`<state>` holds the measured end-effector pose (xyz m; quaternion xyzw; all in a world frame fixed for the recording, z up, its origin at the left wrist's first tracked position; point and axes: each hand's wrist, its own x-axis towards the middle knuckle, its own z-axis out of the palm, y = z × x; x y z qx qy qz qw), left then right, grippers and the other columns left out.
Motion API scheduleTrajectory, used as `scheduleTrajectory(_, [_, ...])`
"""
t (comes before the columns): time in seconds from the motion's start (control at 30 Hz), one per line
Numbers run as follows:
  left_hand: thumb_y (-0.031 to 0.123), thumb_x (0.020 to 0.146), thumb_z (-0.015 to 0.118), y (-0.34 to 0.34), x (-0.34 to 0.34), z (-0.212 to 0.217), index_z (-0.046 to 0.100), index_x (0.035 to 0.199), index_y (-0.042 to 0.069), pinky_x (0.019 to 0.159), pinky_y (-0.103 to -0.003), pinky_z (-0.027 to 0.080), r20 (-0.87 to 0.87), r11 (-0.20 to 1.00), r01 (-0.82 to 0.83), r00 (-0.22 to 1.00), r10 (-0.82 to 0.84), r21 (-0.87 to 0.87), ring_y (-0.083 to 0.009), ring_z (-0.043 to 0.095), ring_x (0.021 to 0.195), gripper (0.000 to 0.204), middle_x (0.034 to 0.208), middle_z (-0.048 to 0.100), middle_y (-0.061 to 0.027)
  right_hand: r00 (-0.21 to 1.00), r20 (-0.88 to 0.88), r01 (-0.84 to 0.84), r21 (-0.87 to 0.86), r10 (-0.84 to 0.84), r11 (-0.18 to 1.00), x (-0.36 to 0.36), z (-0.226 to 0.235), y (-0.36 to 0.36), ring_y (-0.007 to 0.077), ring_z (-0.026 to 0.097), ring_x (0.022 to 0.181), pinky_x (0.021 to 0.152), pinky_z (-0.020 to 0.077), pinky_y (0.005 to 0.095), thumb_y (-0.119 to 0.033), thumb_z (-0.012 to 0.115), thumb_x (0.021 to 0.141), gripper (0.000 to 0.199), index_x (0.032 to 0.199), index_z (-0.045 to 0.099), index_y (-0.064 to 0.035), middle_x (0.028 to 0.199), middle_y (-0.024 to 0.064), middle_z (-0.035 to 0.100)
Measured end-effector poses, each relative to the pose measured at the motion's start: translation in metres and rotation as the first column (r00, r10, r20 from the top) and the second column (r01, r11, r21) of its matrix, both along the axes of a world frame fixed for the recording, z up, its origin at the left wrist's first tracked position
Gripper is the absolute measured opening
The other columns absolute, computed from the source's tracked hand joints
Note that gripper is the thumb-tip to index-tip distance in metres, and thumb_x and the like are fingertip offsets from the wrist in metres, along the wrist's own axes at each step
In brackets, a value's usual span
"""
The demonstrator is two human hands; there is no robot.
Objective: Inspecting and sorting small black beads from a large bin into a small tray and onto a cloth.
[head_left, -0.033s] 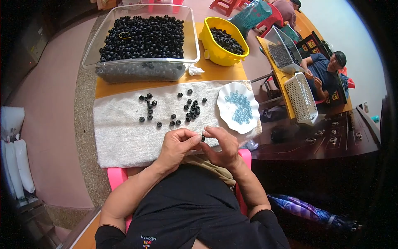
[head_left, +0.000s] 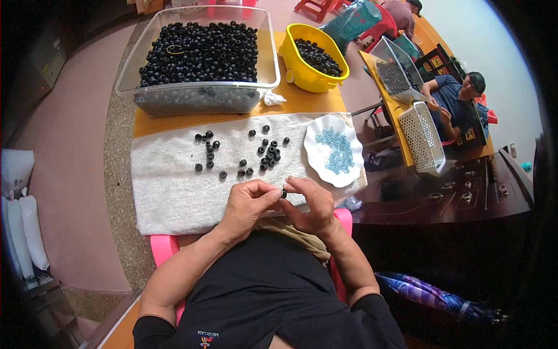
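Just above my lap, at the near edge of the white towel [head_left: 168, 198], my left hand [head_left: 251, 206] pinches a small round black piece with a hole [head_left: 284, 193]. From the other side, my right hand [head_left: 314, 205] has its thumb and forefinger closed about the same piece. Loose black pieces of that kind [head_left: 271, 156] lie scattered over the towel beyond my hands. To the right, a white scalloped plate [head_left: 313, 152] carries many tiny clear bluish pieces [head_left: 340, 151]. Whether anything small sits in the held piece is too fine to make out.
A clear plastic bin [head_left: 197, 87] full of black pieces stands at the back, beside a yellow tub [head_left: 311, 82] holding more. Crumpled white tissue [head_left: 274, 99] lies between. At right, a person [head_left: 453, 104] works at another table with a white perforated basket [head_left: 421, 138].
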<state>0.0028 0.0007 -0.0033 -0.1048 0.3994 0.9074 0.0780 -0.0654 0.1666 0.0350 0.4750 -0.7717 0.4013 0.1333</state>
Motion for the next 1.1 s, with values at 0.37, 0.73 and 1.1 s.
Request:
scheduleTrajectory(0.37, [0.008, 0.091, 0.066, 0.000, 0.000, -0.001, 0.064, 0.094, -0.003, 0.073, -0.027, 0.058, -0.036, 0.999, 0.017, 0.999, -0.018, -0.042, -0.0131, 0.067, 0.077, 0.012, 0.088, 0.069, -0.0103, 0.995, -0.075, -0.070, -0.011, 0.069, 0.998, -0.004, -0.004, 0.000, 0.0278, 0.066, 0.071, 0.063, 0.0539, 0.0343, 0.003, 0.078, 0.066, 0.047, 0.109, 0.059, 0.0029, 0.085, 0.0145, 0.066])
scheduleTrajectory(0.73, [0.010, 0.090, 0.069, -0.001, 0.001, 0.008, 0.065, 0.094, 0.000, 0.067, -0.022, 0.055, -0.056, 0.995, -0.001, 0.998, -0.005, -0.104, -0.0087, 0.064, 0.073, 0.012, 0.086, 0.069, -0.0067, 0.998, -0.052, -0.040, -0.027, 0.039, 0.999, -0.002, -0.006, -0.003, 0.0266, 0.065, 0.069, 0.060, 0.0523, 0.0331, 0.004, 0.078, 0.066, 0.049, 0.111, 0.059, 0.0017, 0.081, 0.0133, 0.065])
scheduleTrajectory(1.1, [0.013, 0.092, 0.066, 0.001, -0.001, -0.002, 0.064, 0.097, 0.001, 0.071, -0.024, 0.055, -0.027, 0.997, -0.013, 1.000, 0.011, -0.074, -0.0095, 0.064, 0.076, 0.013, 0.089, 0.069, -0.0067, 0.996, 0.080, -0.047, 0.007, 0.047, 0.999, -0.017, 0.004, -0.003, 0.0235, 0.063, 0.069, 0.060, 0.0505, 0.0307, 0.005, 0.074, 0.069, 0.040, 0.107, 0.061, -0.0004, 0.082, 0.0118, 0.063])
